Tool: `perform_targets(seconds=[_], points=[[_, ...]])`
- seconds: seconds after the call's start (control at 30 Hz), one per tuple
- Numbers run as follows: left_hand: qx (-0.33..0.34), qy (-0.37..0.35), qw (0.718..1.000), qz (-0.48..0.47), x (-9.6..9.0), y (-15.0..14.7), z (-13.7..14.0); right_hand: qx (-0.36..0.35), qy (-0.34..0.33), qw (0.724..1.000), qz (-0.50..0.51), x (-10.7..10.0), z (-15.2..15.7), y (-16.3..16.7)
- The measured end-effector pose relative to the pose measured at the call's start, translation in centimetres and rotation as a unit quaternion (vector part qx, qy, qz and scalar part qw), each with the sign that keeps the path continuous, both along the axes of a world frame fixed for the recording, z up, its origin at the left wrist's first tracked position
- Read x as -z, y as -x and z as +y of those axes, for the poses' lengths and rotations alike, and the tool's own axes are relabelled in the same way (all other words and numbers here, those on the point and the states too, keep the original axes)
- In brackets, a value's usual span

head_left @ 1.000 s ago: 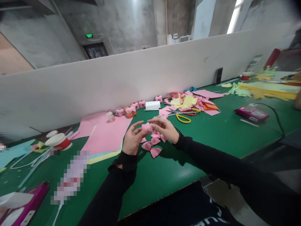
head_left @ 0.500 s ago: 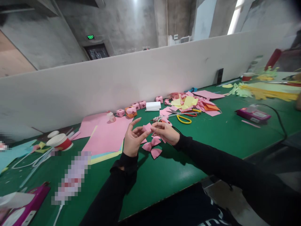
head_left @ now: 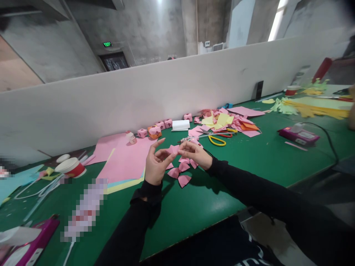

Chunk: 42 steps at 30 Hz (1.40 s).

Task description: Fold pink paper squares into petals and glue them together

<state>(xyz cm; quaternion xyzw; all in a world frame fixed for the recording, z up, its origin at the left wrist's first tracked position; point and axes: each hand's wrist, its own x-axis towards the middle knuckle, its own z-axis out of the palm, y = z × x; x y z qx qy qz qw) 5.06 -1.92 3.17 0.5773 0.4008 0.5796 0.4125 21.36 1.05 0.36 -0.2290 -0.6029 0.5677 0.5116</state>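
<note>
Between my two hands is a small folded piece of pink paper (head_left: 173, 149), held just above the table. My left hand (head_left: 158, 162) pinches its left side between thumb and fingers, with the index finger raised. At its right edge, the thumb and fingertips of my right hand (head_left: 195, 153) close on the same paper. Below lie several folded pink paper pieces (head_left: 184, 180), some partly covered by my hands. A glue gun (head_left: 195, 142) rests just behind my right hand, partly hidden by it.
Pink sheets (head_left: 124, 162) lie at left with a small bottle (head_left: 131, 138). Folded paper cubes (head_left: 168, 123) line the white partition (head_left: 138, 99). Yellow-handled scissors (head_left: 217, 141) sit by a pile of paper scraps (head_left: 222, 120). A paper cup (head_left: 71, 167) stands at left on the green table (head_left: 199, 214).
The folded pink paper has tilted slightly between my fingers, so its outline differs. Both hands stay in nearly the same place and keep their hold.
</note>
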Motion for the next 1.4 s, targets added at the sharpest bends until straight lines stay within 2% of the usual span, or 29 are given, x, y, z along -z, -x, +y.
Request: perform_targets(seconds=[0.07, 0.13, 0.2, 0.27, 0.33, 0.43, 0.7, 0.93, 1.1, 1.4], points=[[-0.018, -0.025, 0.999, 0.035, -0.1, 0.1, -0.1, 0.056, -0.054, 0.996, -0.031, -0.2, -0.2, -0.2], [-0.030, -0.047, 0.996, 0.065, -0.1, 0.1, -0.1, 0.162, -0.162, 0.971, -0.075, -0.7, -0.6, -0.5], [-0.032, -0.060, 0.993, 0.091, 0.0, 0.0, -0.2, 0.259, -0.293, 0.909, -0.145, -1.1, -1.1, -0.8], [-0.032, -0.068, 0.991, 0.113, 0.1, -0.1, -0.3, 0.303, -0.381, 0.853, -0.189, -1.4, -1.5, -0.9], [-0.031, -0.075, 0.988, 0.128, 0.2, -0.2, -0.4, 0.326, -0.416, 0.821, -0.215, -1.5, -1.7, -0.8], [-0.032, -0.081, 0.986, 0.143, 0.2, -0.2, -0.5, 0.345, -0.428, 0.804, -0.227, -1.4, -1.7, -0.6], [-0.039, -0.110, 0.974, 0.193, 0.5, 0.0, -0.3, 0.340, -0.442, 0.793, -0.245, -1.1, -1.1, -0.9], [-0.044, -0.145, 0.949, 0.275, 0.2, 0.2, -0.6, 0.283, -0.423, 0.822, -0.254, -1.1, -0.9, -1.0], [-0.021, -0.176, 0.928, 0.328, 0.2, 0.3, -0.6, 0.245, -0.399, 0.843, -0.266, -1.4, -0.6, -1.3], [-0.008, -0.223, 0.889, 0.399, 0.7, 0.8, -0.1, 0.207, -0.381, 0.857, -0.278, -1.3, -0.2, -1.5]])
